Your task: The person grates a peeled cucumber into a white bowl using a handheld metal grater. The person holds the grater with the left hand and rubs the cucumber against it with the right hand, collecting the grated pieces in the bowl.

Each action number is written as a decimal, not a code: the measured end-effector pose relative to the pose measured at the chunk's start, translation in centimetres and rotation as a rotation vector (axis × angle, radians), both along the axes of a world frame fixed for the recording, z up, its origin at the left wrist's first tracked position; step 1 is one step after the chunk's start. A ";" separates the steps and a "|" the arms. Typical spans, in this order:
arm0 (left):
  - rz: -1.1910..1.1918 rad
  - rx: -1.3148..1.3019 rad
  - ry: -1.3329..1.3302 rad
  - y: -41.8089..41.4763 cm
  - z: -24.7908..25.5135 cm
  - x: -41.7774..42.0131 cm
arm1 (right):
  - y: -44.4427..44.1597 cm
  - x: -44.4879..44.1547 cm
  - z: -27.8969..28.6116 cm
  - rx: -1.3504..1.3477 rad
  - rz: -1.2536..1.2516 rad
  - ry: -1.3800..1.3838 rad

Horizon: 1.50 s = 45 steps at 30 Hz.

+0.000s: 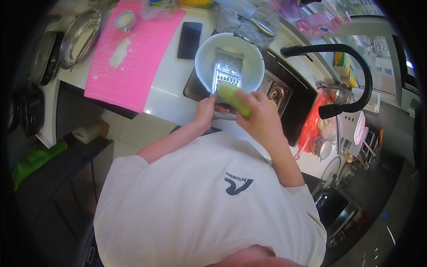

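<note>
A metal grater [228,68] leans in a white enamel basin [257,63] with a chipped dark rim, its lower end over the near rim. My left hand [206,110] grips the near end of the grater. In my right hand [258,113] is a pale green, long vegetable [233,98], kind unclear, with its far end at the coarse holes of the grater. A grey handle-like piece [225,115] lies between my hands, partly hidden by them. What lies at the bottom of the basin is hard to make out.
Left of the basin are a smartphone [189,40] and a pink silicone mat [133,80] with white powder [120,53] and a cup [125,21]. A steel bowl [81,40] stands further left. A black faucet [362,63] arches at right, over the dark sink edge [302,113].
</note>
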State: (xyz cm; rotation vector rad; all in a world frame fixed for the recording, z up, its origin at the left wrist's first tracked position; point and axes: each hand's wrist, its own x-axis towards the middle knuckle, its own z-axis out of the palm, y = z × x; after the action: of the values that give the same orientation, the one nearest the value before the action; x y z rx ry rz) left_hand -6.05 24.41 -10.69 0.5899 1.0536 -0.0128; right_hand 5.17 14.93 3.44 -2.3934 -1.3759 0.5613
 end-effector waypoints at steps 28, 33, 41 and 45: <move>0.033 -0.031 -0.040 -0.2 -1.2 0.2 | 2.3 2.4 -6.2 -0.009 -0.085 -0.240; -0.012 -0.033 -0.005 0.1 -0.9 0.2 | 1.6 3.1 -4.0 0.101 -0.129 -0.141; -0.006 0.028 -0.017 -0.1 -0.9 0.0 | 0.6 -1.3 -1.3 -0.103 -0.005 -0.094; 0.014 0.000 -0.030 -0.1 -0.4 0.2 | 2.8 1.0 -4.6 -0.076 -0.060 -0.115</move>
State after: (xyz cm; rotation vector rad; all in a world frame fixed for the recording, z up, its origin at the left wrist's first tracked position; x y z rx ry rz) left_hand -5.88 24.31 -11.09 0.5812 1.0289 0.0083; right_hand 6.14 17.68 -1.13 -2.5552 -1.3457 0.4749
